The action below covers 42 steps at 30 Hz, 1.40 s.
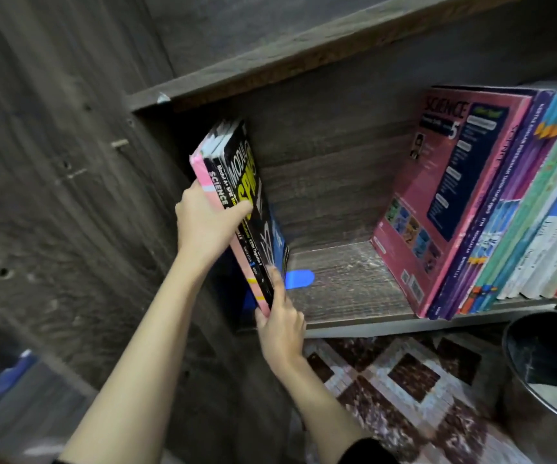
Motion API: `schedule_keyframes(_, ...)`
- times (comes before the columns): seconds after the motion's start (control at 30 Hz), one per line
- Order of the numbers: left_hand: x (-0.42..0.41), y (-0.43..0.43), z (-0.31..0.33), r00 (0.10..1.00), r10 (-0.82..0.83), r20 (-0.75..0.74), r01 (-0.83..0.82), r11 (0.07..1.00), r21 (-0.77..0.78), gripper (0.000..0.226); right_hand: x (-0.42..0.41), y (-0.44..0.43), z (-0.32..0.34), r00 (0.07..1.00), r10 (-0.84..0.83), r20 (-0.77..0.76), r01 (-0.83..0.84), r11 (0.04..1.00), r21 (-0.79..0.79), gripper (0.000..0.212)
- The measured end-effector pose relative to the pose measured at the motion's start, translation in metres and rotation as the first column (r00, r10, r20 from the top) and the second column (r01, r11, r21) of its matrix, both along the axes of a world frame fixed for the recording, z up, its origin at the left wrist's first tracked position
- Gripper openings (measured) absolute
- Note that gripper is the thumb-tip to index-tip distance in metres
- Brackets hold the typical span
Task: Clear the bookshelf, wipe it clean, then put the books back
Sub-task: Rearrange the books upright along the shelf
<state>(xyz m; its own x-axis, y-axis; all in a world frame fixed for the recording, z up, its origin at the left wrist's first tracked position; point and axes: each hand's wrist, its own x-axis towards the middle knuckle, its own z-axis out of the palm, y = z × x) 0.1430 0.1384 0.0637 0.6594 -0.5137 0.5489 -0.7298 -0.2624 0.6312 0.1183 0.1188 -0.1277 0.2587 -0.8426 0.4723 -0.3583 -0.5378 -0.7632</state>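
several books (237,209) in one thin bundle, a pink one outermost and black ones beside it, stand tilted at the left end of the shelf (344,289), close to the side wall. both hands are on them. the left hand (203,226) is closed round the middle of the bundle, thumb across the black cover and fingers behind the pink one. the right hand (282,326) pinches the bottom corner, forefinger lying straight up the cover, thumb at the pink edge. a blue bookend (299,279) lies on the board just beside them, and a long row of books (505,212) leans well apart on the right. the bare board between looks dusty to me, so i'd judge this is clearing, not restocking, though i can't be sure. the next move calls for lifting the bundle out with both hands together, squeezed so nothing slides loose.
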Motion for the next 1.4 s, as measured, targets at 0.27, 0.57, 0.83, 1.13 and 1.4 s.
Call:
schedule_keyframes(0.27,0.017,0.005,-0.015,0.997,0.049,-0.054,-0.053,0.995,-0.086,0.013,0.015,0.000,-0.013,0.992,0.036,-0.122,-0.036,0.999,0.006,0.106)
schedule_keyframes(0.57,0.014,0.009,-0.039,0.995,0.020,-0.101,-0.039,0.981,-0.190,0.014,-0.014,-0.024,-0.008,0.927,0.259,-0.271,-0.249,0.966,0.072,0.086)
schedule_keyframes(0.83,0.015,0.016,-0.054,0.979,-0.130,-0.157,0.089,0.965,-0.246,0.025,-0.026,-0.039,-0.009,0.829,0.520,-0.207,-0.492,0.853,0.175,0.100)
schedule_keyframes(1.13,0.017,0.025,-0.124,0.894,-0.254,-0.370,0.130,0.936,-0.329,0.015,-0.034,-0.067,-0.004,0.716,0.643,0.272,-0.693,0.609,0.385,0.075)
schedule_keyframes(1.4,0.023,0.022,-0.183,0.864,-0.234,-0.446,0.146,0.964,-0.222,0.012,0.003,-0.128,0.009,0.775,0.382,0.504,-0.631,0.440,0.638,0.046)
